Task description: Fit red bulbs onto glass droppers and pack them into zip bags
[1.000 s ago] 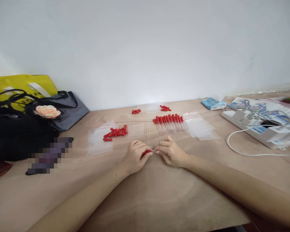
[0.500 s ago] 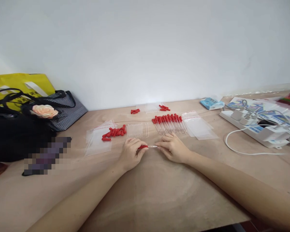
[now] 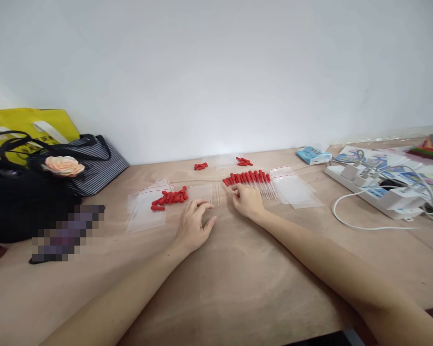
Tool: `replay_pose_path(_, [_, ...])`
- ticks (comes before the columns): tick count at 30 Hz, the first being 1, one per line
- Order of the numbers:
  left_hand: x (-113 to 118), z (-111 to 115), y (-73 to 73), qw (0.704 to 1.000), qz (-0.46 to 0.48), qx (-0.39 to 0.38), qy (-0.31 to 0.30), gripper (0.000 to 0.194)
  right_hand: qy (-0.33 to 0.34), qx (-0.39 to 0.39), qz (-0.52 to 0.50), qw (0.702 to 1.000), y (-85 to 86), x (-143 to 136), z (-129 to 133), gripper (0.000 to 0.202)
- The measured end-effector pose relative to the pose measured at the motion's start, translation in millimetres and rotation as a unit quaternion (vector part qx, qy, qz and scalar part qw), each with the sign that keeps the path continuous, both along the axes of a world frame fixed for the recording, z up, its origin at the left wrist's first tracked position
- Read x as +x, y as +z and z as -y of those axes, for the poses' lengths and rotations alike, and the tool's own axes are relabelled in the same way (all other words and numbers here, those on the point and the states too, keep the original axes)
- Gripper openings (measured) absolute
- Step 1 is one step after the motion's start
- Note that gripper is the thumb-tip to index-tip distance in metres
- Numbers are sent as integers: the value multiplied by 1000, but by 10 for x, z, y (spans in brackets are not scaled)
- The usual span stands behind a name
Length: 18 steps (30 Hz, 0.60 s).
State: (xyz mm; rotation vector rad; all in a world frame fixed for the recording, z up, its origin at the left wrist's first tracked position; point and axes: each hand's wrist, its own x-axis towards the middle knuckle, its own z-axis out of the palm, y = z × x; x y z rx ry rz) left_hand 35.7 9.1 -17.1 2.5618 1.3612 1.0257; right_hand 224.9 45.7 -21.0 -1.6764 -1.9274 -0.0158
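My right hand (image 3: 248, 200) pinches the clear tube of a dropper (image 3: 225, 183), whose red rubber bulb points up and left. It is at the left end of a row of similar red-bulbed droppers (image 3: 257, 177) lying side by side, and partly covers their tubes. My left hand (image 3: 196, 225) rests nearer to me with fingers apart and nothing in it. Just beyond it lie several loose clear tubes (image 3: 199, 192), with a few more tubes (image 3: 218, 194) to their right. A pile of loose red rubber bulbs (image 3: 170, 196) sits left of the tubes, partly on clear zip bags (image 3: 143, 215).
More zip bags (image 3: 296, 190) lie right of the row. Small groups of red bulbs (image 3: 201, 166) lie near the wall. On the right are a power strip (image 3: 373, 194) with white cables and a blue packet (image 3: 313, 155); a striped bag (image 3: 103, 166) and a yellow bag (image 3: 59, 122) stand left.
My right hand has carried the dropper away from my left hand, up to the row's left end. My left hand has let go of the bulb and its fingers have spread.
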Motion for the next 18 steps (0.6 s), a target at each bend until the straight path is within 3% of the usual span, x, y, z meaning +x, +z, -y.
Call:
replay_pose_path(11, [-34, -16, -13, 999, -6, 8, 42, 11, -14, -6, 59, 998, -64, -155, -229, 17])
replay_pose_path(14, [-67, -55, -2, 994, 19, 31, 107, 18, -14, -8, 61, 998, -70, -156, -224, 18])
replay_pose_path(18, [-167, -152, 63, 960, 77, 24, 268, 33, -11, -6, 56, 998, -60, -179, -214, 19])
